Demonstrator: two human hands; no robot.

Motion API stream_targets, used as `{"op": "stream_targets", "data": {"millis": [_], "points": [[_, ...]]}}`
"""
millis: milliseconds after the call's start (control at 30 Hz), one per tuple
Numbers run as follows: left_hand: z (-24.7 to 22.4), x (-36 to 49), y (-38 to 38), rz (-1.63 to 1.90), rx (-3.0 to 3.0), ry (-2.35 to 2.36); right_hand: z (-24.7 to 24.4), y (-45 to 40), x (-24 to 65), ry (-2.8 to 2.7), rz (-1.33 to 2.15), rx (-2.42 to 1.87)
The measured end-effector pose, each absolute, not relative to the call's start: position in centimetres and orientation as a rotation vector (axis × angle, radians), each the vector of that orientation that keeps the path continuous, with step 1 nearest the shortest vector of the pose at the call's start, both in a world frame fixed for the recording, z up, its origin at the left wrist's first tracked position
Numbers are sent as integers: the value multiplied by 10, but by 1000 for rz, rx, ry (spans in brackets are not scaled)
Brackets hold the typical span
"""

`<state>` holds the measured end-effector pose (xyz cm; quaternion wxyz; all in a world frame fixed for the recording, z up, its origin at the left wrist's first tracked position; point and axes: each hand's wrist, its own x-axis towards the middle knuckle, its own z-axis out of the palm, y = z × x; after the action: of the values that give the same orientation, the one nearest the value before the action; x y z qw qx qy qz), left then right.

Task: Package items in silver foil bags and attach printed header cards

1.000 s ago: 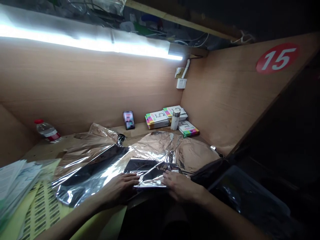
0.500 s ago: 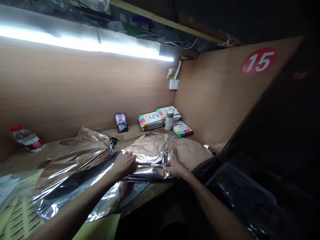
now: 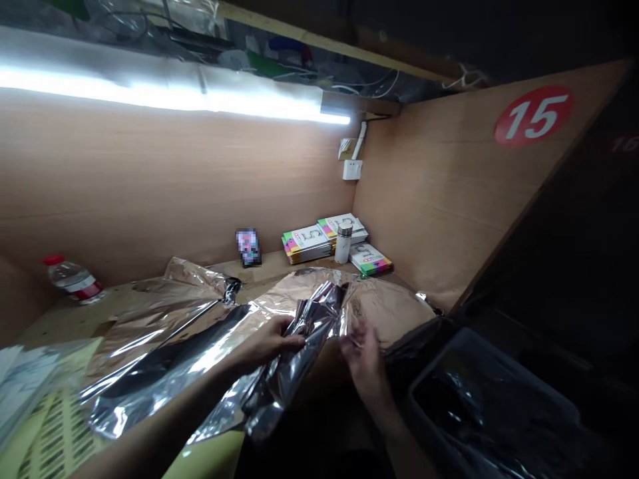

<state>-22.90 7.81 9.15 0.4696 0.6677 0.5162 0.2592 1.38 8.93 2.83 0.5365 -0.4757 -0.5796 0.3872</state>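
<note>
While the left hand [image 3: 279, 338] clamps some gathered foil [image 3: 310, 327], the right hand [image 3: 363, 347] is just beside it

Since everything's spread across the frame, going left to right: loose papers [image 3: 27, 372] and a yellow sheet [image 3: 57, 432] with a dark printed grid fill the lower left. Above them, a clear bottle [image 3: 76, 281] with a red cap stands on the tabletop [image 3: 54, 320]. Next up is the big shiny foil [image 3: 174, 352], lying crinkled from left of center to right of center.

The left hand, near the center, has a proper pinch going, thumb on the near side of the gathered foil, which slants down toward the bottom of the frame. Can't tell if that's one piece with the rest. Behind it a phone [image 3: 248, 247] leans by the back panel [image 3: 150, 173], then come stacked booklets [image 3: 305, 243] with a white flask [image 3: 343, 245] upright in front, below a wall socket [image 3: 352, 169].

The right hand is right of center, fingers curled and kinda blurry, so I can't tell if it's gripping anything. Lower right is a dim tub [image 3: 529, 376], and a red "15" sticker [image 3: 534, 116] sits upper right.
</note>
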Motion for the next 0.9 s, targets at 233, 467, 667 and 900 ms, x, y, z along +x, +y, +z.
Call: {"op": "stream_targets", "data": {"millis": [233,467,667,900], "points": [[74,-212,0,1128,1006,991,44,56,-18,-1420,1863,-707],[75,-215,-35,1270,853,1042,56,47,-27,-1196,2135,-544],[80,-229,-49,1284,803,1041,50,52,-41,-1307,1994,-571],[66,-230,-69,1200,956,1356,57,70,-56,-1666,1766,-584]]}}
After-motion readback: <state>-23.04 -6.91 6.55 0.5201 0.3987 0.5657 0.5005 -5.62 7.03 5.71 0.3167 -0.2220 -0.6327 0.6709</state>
